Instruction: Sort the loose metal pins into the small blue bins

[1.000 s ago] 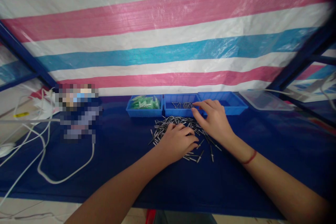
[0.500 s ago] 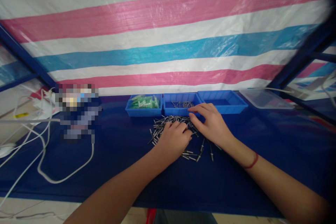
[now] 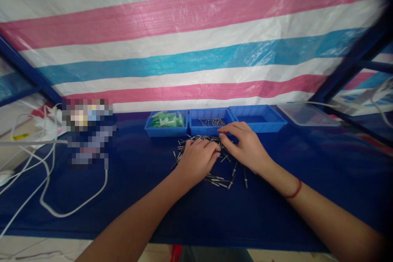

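Note:
A heap of small metal pins lies on the dark blue table cover. My left hand rests on the heap with its fingers curled down among the pins. My right hand lies beside it, fingers stretched forward and flat over the far side of the heap, next to the middle blue tray, which holds a few pins. I cannot make out whether either hand has a pin pinched.
Three blue trays stand in a row at the back: the left tray holds green parts, the right tray looks bare. A clear plastic lid lies further right. White cables loop at the left. A striped tarp hangs behind.
My right hand drew back from the middle tray's rim onto the heap. My left hand slid a little forward and left across the pins.

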A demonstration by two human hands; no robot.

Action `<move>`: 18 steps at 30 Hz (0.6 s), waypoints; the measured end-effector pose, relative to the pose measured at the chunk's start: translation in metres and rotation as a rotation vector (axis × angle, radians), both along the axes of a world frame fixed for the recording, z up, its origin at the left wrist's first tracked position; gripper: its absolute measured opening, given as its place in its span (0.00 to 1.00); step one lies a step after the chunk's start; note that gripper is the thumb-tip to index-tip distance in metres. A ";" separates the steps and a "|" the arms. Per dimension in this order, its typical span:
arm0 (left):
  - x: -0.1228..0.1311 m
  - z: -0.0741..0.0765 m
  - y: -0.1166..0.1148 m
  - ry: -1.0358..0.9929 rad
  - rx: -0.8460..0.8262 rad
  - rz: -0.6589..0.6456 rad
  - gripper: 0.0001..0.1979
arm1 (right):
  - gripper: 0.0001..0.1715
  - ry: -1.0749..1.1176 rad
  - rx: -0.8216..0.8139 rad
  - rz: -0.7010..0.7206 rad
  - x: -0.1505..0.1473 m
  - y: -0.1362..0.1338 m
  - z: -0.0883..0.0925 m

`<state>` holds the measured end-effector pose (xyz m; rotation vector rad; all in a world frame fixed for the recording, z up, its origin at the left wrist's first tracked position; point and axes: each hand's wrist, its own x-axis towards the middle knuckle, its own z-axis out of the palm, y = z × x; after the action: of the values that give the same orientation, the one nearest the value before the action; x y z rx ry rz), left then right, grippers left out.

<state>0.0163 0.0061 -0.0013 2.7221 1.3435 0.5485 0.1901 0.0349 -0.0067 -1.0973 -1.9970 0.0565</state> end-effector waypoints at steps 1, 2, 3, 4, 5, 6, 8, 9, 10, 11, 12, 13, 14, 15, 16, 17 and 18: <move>-0.002 0.000 0.002 -0.030 -0.024 0.006 0.06 | 0.08 0.003 -0.002 0.004 0.000 0.000 0.000; -0.003 0.001 0.004 -0.054 -0.044 0.015 0.06 | 0.08 0.004 -0.005 0.009 0.000 0.000 0.000; -0.005 0.001 0.006 -0.071 -0.059 0.023 0.06 | 0.08 0.004 -0.010 0.014 0.001 0.000 0.000; -0.007 0.001 0.008 -0.080 -0.068 0.029 0.06 | 0.09 0.002 -0.019 0.020 0.001 0.000 0.000; -0.008 0.001 0.009 -0.085 -0.071 0.032 0.06 | 0.09 -0.001 -0.028 0.029 0.002 0.000 0.001; -0.010 0.001 0.010 -0.086 -0.067 0.029 0.07 | 0.10 -0.009 -0.040 0.044 0.003 0.000 0.001; -0.012 0.003 0.011 -0.080 -0.044 0.011 0.08 | 0.12 -0.053 -0.081 0.110 0.005 -0.001 0.004; -0.013 0.004 0.011 -0.074 -0.029 -0.001 0.09 | 0.12 -0.091 -0.105 0.156 0.007 -0.002 0.005; -0.014 0.005 0.011 -0.065 -0.015 -0.011 0.09 | 0.12 -0.142 -0.133 0.207 0.009 -0.003 0.007; -0.015 0.006 0.011 -0.055 -0.004 -0.020 0.10 | 0.12 -0.199 -0.163 0.256 0.010 -0.004 0.009; -0.016 0.007 0.011 -0.043 0.004 -0.027 0.10 | 0.11 -0.256 -0.193 0.296 0.012 -0.005 0.010; -0.017 0.009 0.010 -0.031 0.009 -0.034 0.10 | 0.10 -0.306 -0.220 0.321 0.013 -0.006 0.012; -0.017 0.010 0.010 -0.020 0.011 -0.040 0.10 | 0.09 -0.345 -0.242 0.337 0.014 -0.007 0.012; -0.017 0.010 0.009 -0.010 0.013 -0.044 0.10 | 0.08 -0.372 -0.262 0.351 0.015 -0.007 0.012; -0.017 0.011 0.009 -0.003 0.014 -0.048 0.10 | 0.07 -0.387 -0.278 0.365 0.016 -0.007 0.012; -0.016 0.011 0.008 0.001 0.014 -0.050 0.10 | 0.07 -0.393 -0.288 0.382 0.016 -0.007 0.011; -0.016 0.010 0.008 0.002 0.013 -0.049 0.11 | 0.07 -0.396 -0.296 0.400 0.017 -0.006 0.010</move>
<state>0.0006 0.0142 0.0090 2.7588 1.2746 0.5523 0.2067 0.0286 0.0029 -0.9182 -2.6090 0.3803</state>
